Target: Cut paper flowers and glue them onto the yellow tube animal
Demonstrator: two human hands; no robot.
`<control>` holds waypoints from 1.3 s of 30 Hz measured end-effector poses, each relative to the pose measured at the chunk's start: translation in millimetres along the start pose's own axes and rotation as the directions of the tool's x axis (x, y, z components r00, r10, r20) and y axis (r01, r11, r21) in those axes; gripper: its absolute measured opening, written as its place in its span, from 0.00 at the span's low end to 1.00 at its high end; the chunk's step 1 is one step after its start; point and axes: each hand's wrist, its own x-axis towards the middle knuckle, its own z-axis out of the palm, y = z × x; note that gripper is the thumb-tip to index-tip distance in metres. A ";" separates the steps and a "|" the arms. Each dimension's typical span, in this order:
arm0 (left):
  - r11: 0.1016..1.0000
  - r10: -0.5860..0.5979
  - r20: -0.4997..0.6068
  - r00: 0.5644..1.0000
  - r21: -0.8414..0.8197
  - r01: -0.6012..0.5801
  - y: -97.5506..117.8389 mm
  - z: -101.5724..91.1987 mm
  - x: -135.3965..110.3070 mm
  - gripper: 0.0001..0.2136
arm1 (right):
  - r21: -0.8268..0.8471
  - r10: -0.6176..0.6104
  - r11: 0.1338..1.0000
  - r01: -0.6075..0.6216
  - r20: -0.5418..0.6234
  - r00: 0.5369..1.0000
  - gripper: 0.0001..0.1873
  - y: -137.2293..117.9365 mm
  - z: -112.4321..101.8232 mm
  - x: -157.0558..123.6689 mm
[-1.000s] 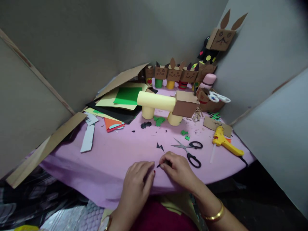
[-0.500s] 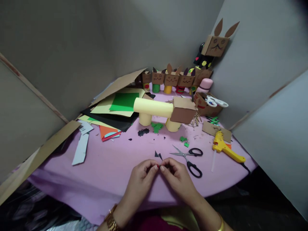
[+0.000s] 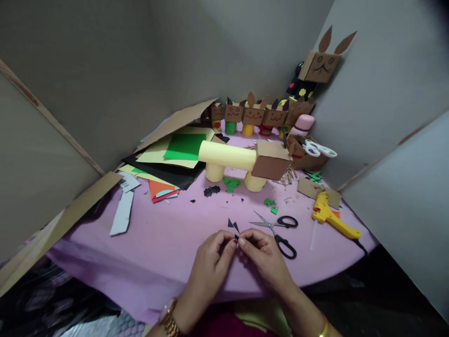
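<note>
My left hand [image 3: 210, 262] and my right hand [image 3: 263, 255] meet fingertip to fingertip near the front edge of the pink table [image 3: 157, 243]. Together they pinch a tiny black paper piece [image 3: 237, 238]. Two small black paper triangles [image 3: 233, 224] lie just beyond my fingers. Black-handled scissors [image 3: 278, 227] lie open right of my right hand. Farther back stands a cream paper-tube animal [image 3: 228, 161] with a brown box head [image 3: 271, 161].
A yellow glue gun [image 3: 331, 217] lies at the right edge. Sheets of green, black, cream and orange paper [image 3: 175, 157] are stacked at back left. A row of small box-headed figures [image 3: 256, 114] lines the back wall. White scissors [image 3: 317, 149] rest in a brown box. Grey cardboard panels enclose the table.
My left hand rose from lying flat on the table and closed its fingertips against my right hand's on the black piece. The camera view shifted slightly.
</note>
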 end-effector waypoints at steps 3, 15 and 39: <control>0.988 0.073 -0.025 0.997 0.139 -0.069 0.5 3.2 -1.9 0.10 | -0.124 -0.082 0.989 0.080 -0.010 0.997 0.11 0.0 1.5 -1.6; 0.983 0.087 0.057 0.995 0.154 -0.095 1.6 -0.2 2.3 0.13 | -0.358 -0.225 0.906 0.227 0.049 0.973 0.11 -0.1 4.3 -4.2; 0.906 -0.144 -0.124 0.982 -0.416 0.080 -4.3 -13.0 3.5 0.09 | -0.937 -0.428 0.321 0.139 -0.012 0.904 0.20 -2.3 -77.0 -16.2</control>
